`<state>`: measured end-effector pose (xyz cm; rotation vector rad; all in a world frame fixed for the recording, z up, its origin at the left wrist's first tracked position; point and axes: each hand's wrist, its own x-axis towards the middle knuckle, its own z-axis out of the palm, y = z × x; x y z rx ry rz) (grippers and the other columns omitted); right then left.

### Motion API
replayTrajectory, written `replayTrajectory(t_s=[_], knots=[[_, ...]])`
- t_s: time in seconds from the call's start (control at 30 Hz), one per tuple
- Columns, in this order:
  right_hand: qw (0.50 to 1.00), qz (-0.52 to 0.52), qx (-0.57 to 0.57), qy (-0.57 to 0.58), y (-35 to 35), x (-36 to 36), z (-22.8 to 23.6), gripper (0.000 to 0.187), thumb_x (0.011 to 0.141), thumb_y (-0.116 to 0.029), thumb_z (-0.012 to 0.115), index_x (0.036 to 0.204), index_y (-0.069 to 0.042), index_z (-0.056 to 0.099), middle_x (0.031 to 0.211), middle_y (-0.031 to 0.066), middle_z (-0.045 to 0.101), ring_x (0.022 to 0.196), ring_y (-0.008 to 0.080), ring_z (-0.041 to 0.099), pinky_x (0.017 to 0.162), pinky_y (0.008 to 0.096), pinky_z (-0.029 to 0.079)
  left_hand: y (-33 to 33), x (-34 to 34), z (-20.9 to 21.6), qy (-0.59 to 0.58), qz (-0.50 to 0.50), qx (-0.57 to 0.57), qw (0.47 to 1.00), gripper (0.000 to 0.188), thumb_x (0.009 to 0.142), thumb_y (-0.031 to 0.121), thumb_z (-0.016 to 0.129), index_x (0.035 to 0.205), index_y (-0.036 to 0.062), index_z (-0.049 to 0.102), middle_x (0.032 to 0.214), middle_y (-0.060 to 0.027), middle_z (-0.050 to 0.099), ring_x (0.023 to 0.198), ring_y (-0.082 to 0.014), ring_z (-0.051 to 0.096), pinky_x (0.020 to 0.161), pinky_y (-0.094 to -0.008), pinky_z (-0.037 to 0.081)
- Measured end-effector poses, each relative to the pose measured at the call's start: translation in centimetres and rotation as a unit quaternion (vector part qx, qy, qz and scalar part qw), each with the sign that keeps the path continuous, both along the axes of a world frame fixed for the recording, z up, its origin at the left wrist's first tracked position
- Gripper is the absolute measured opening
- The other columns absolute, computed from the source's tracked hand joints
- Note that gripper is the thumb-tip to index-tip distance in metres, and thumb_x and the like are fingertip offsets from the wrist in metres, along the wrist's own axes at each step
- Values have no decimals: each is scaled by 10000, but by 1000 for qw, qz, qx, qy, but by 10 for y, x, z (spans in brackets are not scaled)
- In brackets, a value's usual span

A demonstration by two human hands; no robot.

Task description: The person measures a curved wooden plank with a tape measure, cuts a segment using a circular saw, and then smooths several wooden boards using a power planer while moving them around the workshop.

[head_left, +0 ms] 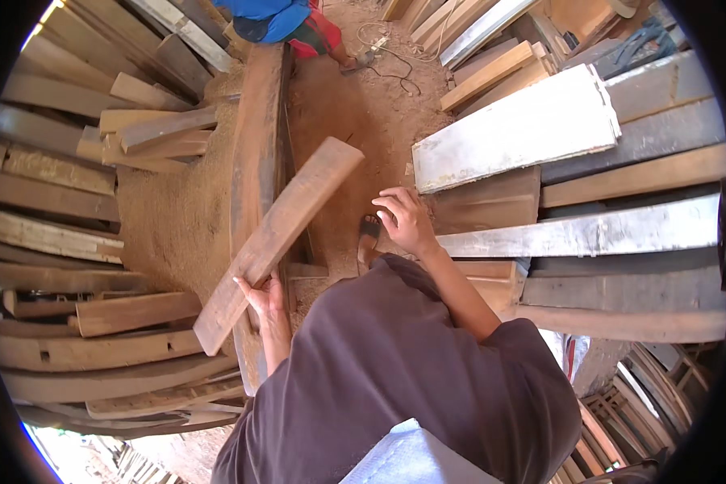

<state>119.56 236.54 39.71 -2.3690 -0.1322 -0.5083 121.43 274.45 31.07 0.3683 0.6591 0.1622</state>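
Note:
A brown wooden plank slants across the view, its far end up and to the right. My left hand grips it near its lower end, with the thumb on the top face and the other fingers hidden beneath. Under the plank runs a long, thick timber beam; whether the plank rests on it, I cannot tell. My right hand hovers to the right of the plank, holding nothing, its fingers bent and apart. Closest to that hand is the near end of a white-painted board.
Stacked timber lines the left side, with short offcuts on sawdust. More boards lie piled on the right. Ahead, another person in a blue top is beside the beam. A dark cord lies on the dirt floor.

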Motion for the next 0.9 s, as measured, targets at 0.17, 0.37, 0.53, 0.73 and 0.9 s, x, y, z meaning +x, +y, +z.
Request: replayTrajectory(t_s=[0.17, 0.37, 0.53, 0.73, 0.9], knots=[[992, -31, 61, 104, -71, 54, -20, 236, 910, -82, 707, 1145, -84, 702, 1137, 118, 659, 1082, 349, 649, 928, 448, 537, -33, 113, -19, 13, 88, -33, 995, 801, 1025, 619, 539, 1559, 31, 429, 1570, -172, 489, 1485, -374, 413, 1255, -568, 337], [978, -94, 83, 165, -133, 95, -25, 250, 916, -92, 697, 1166, -78, 702, 1122, 132, 662, 1035, 357, 669, 896, 441, 548, -54, 203, -57, -44, 181, -59, 981, 842, 996, 642, 574, 1561, 36, 425, 1578, -173, 483, 1475, -394, 425, 1226, -567, 386], [973, -69, 73, 208, -165, 162, -33, 320, 906, -132, 721, 1223, -106, 694, 1038, 124, 698, 934, 337, 706, 840, 440, 572, -76, 229, -96, 164, -89, -67, 980, 949, 942, 751, 561, 1527, 11, 457, 1574, -162, 493, 1422, -375, 502, 1177, -506, 465], [967, -43, 134, 212, -200, 262, -36, 312, 926, -125, 710, 1228, -53, 689, 1032, 129, 690, 941, 284, 712, 864, 390, 570, -102, 268, -123, 251, -98, 1, 963, 900, 982, 747, 477, 1488, 3, 509, 1534, -147, 550, 1409, -373, 527, 1138, -467, 501], [959, -60, 99, 258, -267, 351, -68, 317, 913, -170, 723, 1218, -89, 693, 1068, 141, 717, 945, 311, 724, 858, 420, 575, -107, 297, -120, 356, -205, 51, 911, 700, 1002, 609, 528, 1381, 27, 610, 1422, -154, 630, 1338, -358, 575, 1077, -436, 526]])
